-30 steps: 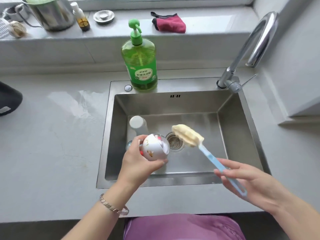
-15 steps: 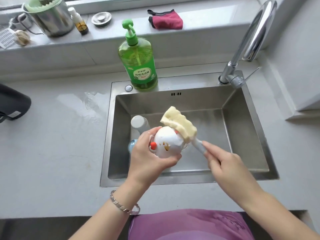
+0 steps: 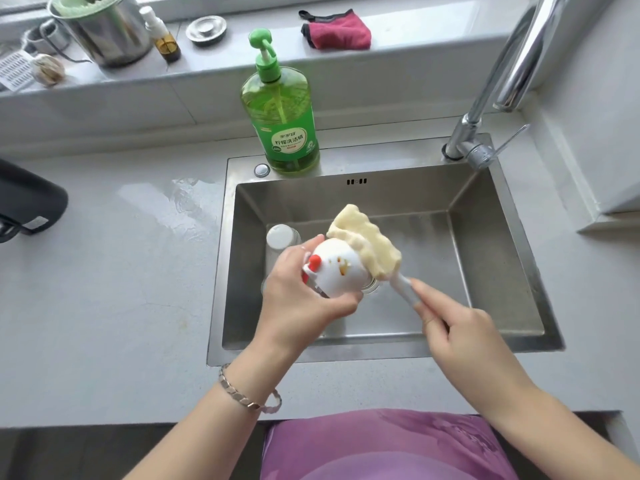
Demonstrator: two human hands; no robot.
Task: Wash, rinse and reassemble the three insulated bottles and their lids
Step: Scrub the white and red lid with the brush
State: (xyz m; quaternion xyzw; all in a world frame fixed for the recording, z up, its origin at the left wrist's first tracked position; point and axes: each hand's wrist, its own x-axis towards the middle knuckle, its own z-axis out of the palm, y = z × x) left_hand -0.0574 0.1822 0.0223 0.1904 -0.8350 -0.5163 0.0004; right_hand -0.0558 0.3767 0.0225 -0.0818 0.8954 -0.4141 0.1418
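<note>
Over a steel sink (image 3: 502, 237), left hand (image 3: 298, 296) curled around a white domed lid (image 3: 337, 271), right hand (image 3: 453, 327) gripping a sponge brush (image 3: 367, 247) pressed against the lid's top, white-capped bottle (image 3: 282, 237) standing in the basin behind

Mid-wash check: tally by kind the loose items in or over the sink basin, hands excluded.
Lids: 1, the white domed lid in the left hand.
Brushes: 1, the sponge brush in the right hand.
Bottles: 1, the white-topped bottle standing behind the left hand.
Total: 3.
</note>
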